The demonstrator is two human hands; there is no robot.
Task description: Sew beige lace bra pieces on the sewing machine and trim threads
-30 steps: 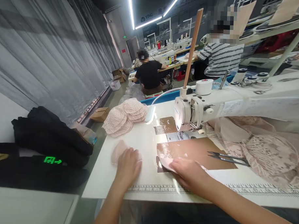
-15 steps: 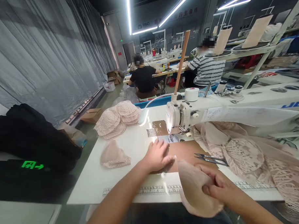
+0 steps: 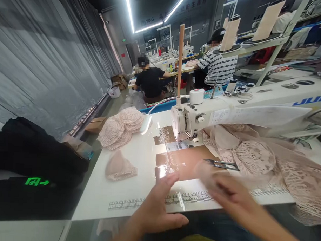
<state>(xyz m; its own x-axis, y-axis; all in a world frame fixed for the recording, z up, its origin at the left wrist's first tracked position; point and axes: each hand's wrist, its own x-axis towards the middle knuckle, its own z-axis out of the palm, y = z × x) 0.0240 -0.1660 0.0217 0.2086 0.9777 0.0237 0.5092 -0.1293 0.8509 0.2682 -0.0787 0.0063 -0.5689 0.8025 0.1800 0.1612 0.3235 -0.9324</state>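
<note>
My left hand (image 3: 157, 208) hovers flat and open above the front edge of the white sewing table (image 3: 126, 193), holding nothing. My right hand (image 3: 227, 195) is motion-blurred to its right, and a pale pink fabric piece (image 3: 203, 171) smears at its fingertips, apparently gripped. A single pink padded cup (image 3: 119, 168) lies on the table left of both hands. Just beyond my hands is a brown plate (image 3: 185, 158), below the needle of the white sewing machine (image 3: 192, 114). Thread snips (image 3: 222, 165) rest on the plate's right edge.
A stack of lace cups (image 3: 120, 128) sits at the table's far left corner. A heap of lace fabric (image 3: 269, 163) fills the right side under the machine arm. Black garments (image 3: 30, 151) lie at left. Two seated persons (image 3: 151, 81) (image 3: 220, 66) work at tables behind.
My left hand has pulled back from the brown plate to the table's front edge. My right hand has swung the pink piece up and forward. The view has shifted slightly right.
</note>
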